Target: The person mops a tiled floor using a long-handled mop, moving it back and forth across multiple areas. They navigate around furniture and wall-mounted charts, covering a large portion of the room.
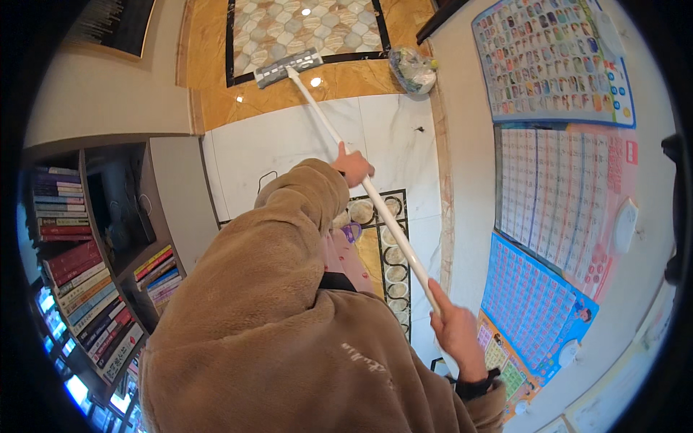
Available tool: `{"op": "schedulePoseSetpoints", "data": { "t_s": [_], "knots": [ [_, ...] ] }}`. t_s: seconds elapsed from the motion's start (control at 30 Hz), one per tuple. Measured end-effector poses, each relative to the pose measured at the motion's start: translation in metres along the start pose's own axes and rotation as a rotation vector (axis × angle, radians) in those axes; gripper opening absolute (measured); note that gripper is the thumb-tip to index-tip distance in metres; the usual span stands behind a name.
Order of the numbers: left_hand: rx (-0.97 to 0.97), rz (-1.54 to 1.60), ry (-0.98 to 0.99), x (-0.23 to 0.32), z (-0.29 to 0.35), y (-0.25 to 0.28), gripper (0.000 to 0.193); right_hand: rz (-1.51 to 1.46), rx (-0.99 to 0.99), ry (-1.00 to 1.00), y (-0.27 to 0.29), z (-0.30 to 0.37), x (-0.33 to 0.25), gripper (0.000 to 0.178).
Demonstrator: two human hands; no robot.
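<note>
Both hands, left hand [353, 167] and right hand [456, 330], closed around white mop handle [382, 213]; flat mop head [288, 67] near tied plastic bag [413, 70], liable to snag it.

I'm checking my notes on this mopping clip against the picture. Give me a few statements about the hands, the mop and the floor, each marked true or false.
1. Both hands grip the white mop handle. True.
2. The left hand sits farther down the handle, nearer the mop head, than the right hand. True.
3. The mop head rests on the bookshelf. False: it lies on the tiled floor, at the black border of the patterned tiles.
4. A filled plastic bag lies on the floor by the wall. True.
5. The wall on the right is bare. False: several charts hang there.
</note>
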State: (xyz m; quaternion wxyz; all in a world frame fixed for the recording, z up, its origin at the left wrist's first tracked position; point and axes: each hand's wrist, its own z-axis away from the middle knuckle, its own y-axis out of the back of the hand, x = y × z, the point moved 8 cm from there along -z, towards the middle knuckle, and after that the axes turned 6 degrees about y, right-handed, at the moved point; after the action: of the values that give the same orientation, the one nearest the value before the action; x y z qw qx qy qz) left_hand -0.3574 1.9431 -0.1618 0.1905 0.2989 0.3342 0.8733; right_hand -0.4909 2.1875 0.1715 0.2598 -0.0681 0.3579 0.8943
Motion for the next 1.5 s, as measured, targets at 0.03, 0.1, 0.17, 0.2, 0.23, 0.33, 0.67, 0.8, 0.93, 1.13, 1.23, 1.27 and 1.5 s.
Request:
{"op": "schedulePoseSetpoints", "data": {
  "t_s": [0.03,0.1,0.17,0.2,0.23,0.33,0.67,0.8,0.93,1.13,1.23,1.27,1.5],
  "knots": [
    [-0.026,0.037,-0.073,0.011,0.003,-0.011,0.031,-0.013,0.030,0.051,-0.005,0.011,0.001,0.068],
    [-0.164,-0.006,-0.163,0.056,0.014,-0.045,0.019,-0.090,-0.049,-0.095,-0.018,0.050,0.017,0.067],
    [-0.121,0.063,-0.270,0.122,0.040,-0.060,0.007,-0.094,-0.144,-0.345,-0.009,0.104,0.035,0.066],
    [-0.122,0.069,-0.374,0.158,0.057,-0.062,0.007,-0.085,-0.102,-0.343,0.011,0.129,0.033,0.068],
    [-0.283,-0.020,-0.439,0.197,0.070,-0.074,0.013,-0.120,0.049,-0.134,0.041,0.146,0.016,0.064],
    [-0.276,0.166,-0.602,0.283,0.113,-0.048,0.013,0.054,-0.156,-0.510,0.095,0.225,0.023,0.061],
    [0.034,0.337,-0.546,0.212,0.121,0.062,0.012,0.203,0.003,-0.342,0.181,0.162,-0.030,0.052],
    [0.135,0.311,-0.339,0.088,0.096,0.093,0.015,0.184,0.021,-0.073,0.188,0.069,-0.061,0.056],
    [0.286,0.258,-0.107,-0.037,0.087,0.112,0.015,0.276,0.020,0.241,0.187,-0.031,-0.111,0.067],
    [0.504,0.380,0.083,-0.164,0.103,0.111,0.010,0.489,-0.027,0.496,0.169,-0.115,-0.195,0.068],
    [0.494,0.406,0.172,-0.185,0.107,0.086,0.014,0.480,-0.164,0.460,0.148,-0.127,-0.199,0.067],
    [0.511,0.411,0.178,-0.187,0.107,0.079,0.015,0.462,-0.196,0.457,0.143,-0.128,-0.195,0.067],
    [0.206,0.311,0.178,-0.103,0.047,0.002,0.017,0.439,-0.210,0.367,0.135,-0.086,-0.071,0.068]
  ]
}}
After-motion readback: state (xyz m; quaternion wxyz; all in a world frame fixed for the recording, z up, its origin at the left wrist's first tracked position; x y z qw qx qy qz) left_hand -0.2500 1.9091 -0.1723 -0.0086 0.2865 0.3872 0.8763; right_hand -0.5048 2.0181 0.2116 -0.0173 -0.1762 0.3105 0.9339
